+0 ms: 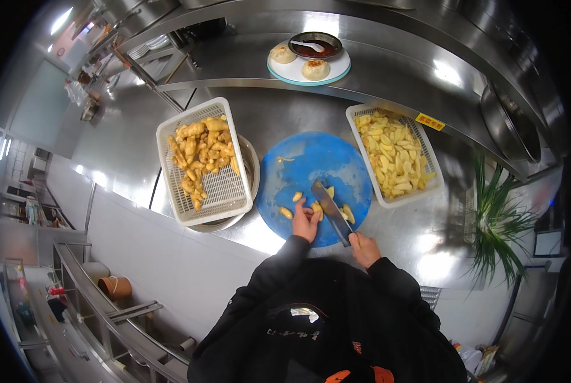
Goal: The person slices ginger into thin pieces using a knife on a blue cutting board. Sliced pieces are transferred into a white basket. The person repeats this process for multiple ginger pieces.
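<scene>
My right hand (365, 249) is closed round the handle of a cleaver (332, 210), whose blade lies across the right part of a round blue cutting board (290, 179). Just left of the blade, the fingers of my left hand (305, 221) touch a piece of ginger (317, 210). Two small ginger pieces (286, 213) lie left of that hand, and cut pieces (348, 213) rest right of the blade. Whole ginger roots (204, 143) fill part of a white plastic basket (213, 210) at the left. Sliced ginger (394, 153) fills another white basket (436, 179) at the right.
The left basket sits on a metal bowl (253, 167). A steel shelf (218, 72) above the counter bears a white plate (292, 74) with buns and a bowl of red sauce (331, 45). Green leafy stalks (491, 225) stand at the right, below a large metal bowl (505, 124).
</scene>
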Demonstrator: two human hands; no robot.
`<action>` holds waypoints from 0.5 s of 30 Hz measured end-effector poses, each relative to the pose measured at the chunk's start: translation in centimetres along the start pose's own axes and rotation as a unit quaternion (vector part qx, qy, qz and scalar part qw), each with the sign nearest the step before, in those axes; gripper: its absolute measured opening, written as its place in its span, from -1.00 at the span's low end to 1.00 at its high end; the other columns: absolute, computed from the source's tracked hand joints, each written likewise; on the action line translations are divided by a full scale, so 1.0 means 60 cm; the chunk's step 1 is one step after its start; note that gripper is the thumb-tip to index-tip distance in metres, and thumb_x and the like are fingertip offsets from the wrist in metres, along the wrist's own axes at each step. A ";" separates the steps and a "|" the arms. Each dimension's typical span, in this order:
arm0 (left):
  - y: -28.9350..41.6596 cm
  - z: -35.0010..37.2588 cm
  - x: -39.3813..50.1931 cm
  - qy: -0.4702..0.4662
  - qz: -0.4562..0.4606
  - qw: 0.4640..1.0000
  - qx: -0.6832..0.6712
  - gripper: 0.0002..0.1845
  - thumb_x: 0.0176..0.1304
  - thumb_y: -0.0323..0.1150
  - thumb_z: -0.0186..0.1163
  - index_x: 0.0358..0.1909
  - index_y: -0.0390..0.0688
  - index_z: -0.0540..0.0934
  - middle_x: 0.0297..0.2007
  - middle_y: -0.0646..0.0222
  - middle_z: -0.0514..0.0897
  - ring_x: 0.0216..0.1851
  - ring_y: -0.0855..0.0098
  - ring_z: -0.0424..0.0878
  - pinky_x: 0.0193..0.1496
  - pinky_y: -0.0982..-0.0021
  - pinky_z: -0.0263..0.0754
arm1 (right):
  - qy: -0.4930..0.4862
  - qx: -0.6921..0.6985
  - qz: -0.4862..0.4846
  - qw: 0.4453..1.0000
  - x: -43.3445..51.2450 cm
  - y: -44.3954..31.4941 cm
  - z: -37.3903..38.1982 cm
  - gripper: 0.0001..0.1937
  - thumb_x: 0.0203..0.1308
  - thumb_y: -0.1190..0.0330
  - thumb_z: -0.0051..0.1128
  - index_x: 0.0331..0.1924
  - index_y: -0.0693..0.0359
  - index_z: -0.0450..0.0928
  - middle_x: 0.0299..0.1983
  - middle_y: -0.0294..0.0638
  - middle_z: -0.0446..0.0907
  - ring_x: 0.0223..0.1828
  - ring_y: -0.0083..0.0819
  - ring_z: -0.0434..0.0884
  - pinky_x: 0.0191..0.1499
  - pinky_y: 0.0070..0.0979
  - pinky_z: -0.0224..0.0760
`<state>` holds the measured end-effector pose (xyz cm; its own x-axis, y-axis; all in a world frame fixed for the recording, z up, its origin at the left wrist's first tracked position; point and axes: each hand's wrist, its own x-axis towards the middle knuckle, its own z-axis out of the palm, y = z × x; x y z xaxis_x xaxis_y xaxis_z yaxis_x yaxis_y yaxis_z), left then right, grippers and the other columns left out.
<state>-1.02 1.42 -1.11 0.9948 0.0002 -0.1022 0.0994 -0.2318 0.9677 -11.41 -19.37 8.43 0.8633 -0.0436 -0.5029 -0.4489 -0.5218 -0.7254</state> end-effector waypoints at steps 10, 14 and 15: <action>-0.007 -0.031 0.001 0.021 0.326 0.915 0.239 -0.64 0.28 -0.45 0.41 0.08 -0.22 0.59 -0.01 0.09 0.54 -0.02 0.00 0.57 0.02 0.12 0.54 | -0.005 -0.043 -0.101 0.994 -0.009 -0.017 -0.015 -0.61 0.62 0.09 -0.13 -0.09 0.28 0.55 -0.27 0.24 0.64 -0.15 0.38 0.58 -0.14 0.11 0.41; -0.016 -0.039 0.016 -0.020 0.368 0.905 0.211 -0.68 0.26 -0.46 0.40 0.02 -0.26 0.59 0.01 0.05 0.52 0.02 -0.06 0.51 0.07 0.06 0.49 | 0.000 -0.096 -0.110 0.989 -0.008 -0.025 -0.014 -0.62 0.61 0.09 -0.12 -0.06 0.27 0.56 -0.26 0.27 0.63 -0.14 0.37 0.58 -0.13 0.13 0.42; -0.018 -0.038 0.016 -0.026 0.353 0.908 0.224 -0.68 0.26 -0.46 0.39 0.02 -0.26 0.59 0.01 0.05 0.52 0.02 -0.06 0.51 0.07 0.06 0.49 | 0.009 -0.098 -0.118 0.988 -0.011 -0.030 -0.017 -0.63 0.61 0.09 -0.11 -0.07 0.26 0.55 -0.27 0.27 0.64 -0.16 0.36 0.59 -0.15 0.13 0.42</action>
<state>-0.09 3.87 -1.73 0.8032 -0.3460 0.4849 -0.5939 -0.5281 0.6070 -10.95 -19.27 10.54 0.9436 0.0844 -0.3201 -0.1827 -0.6737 -0.7161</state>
